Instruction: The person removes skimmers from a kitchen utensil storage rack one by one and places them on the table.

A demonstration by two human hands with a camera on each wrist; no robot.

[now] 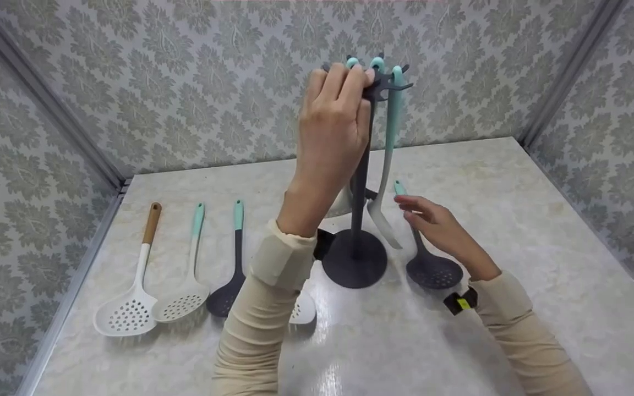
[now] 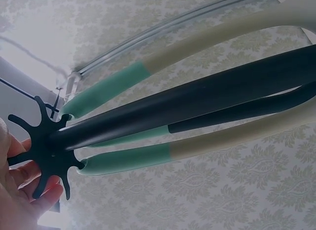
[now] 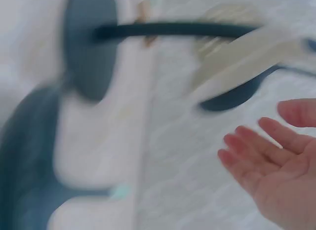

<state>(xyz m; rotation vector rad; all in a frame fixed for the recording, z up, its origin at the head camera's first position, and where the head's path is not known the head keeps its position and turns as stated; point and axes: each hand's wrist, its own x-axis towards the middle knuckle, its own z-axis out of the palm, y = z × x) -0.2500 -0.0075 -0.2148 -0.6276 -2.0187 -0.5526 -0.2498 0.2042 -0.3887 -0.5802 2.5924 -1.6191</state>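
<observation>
My left hand (image 1: 333, 118) grips the hooked top of a dark utensil stand (image 1: 356, 203), fingers curled around the hooks (image 2: 52, 146). From the stand hang several utensils with mint handles (image 2: 128, 158), among them a cream-coloured one (image 1: 386, 220) and a dark one (image 3: 237, 94); their lower ends are partly hidden in the head view. My right hand (image 1: 441, 228) is held with loose fingers over a dark perforated skimmer (image 1: 433, 270) lying right of the stand. In the right wrist view the right hand (image 3: 281, 171) has its palm showing and holds nothing.
On the marbled table (image 1: 542, 247) at left lie a white skimmer with brown handle (image 1: 130, 316), a cream mint-handled skimmer (image 1: 182, 305) and a dark skimmer (image 1: 220, 300). Another white perforated utensil (image 1: 305, 309) shows partly behind the left forearm. Patterned walls (image 1: 229, 82) surround the table.
</observation>
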